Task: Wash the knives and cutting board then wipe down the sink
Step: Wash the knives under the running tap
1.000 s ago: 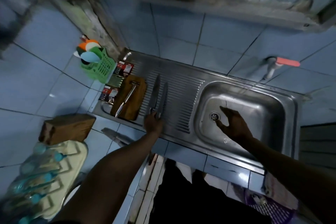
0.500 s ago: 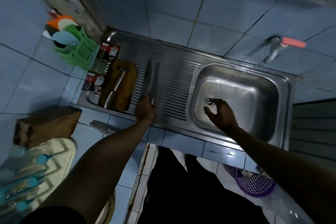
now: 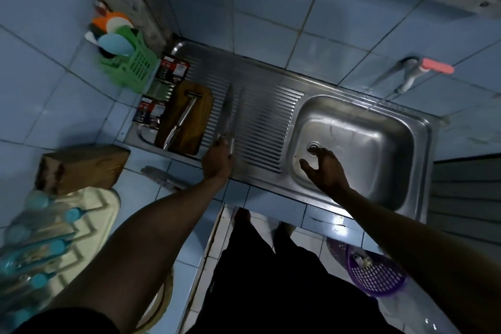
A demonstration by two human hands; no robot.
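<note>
Two long knives lie side by side on the ribbed drainboard of the steel sink, blades pointing away. My left hand grips their handles at the near edge. A brown wooden cutting board sits on the drainboard's left end with a metal tool lying on it. My right hand reaches into the basin with fingers spread, just beside the drain. It holds nothing.
A wall tap with a red handle sends a thin stream into the basin. A green basket of utensils and small packets stand at the far left. A wooden block sits left, a purple basket on the floor.
The view has tilted down slightly. My right hand has slid a little toward the drain. My left hand stays on the knife handles.
</note>
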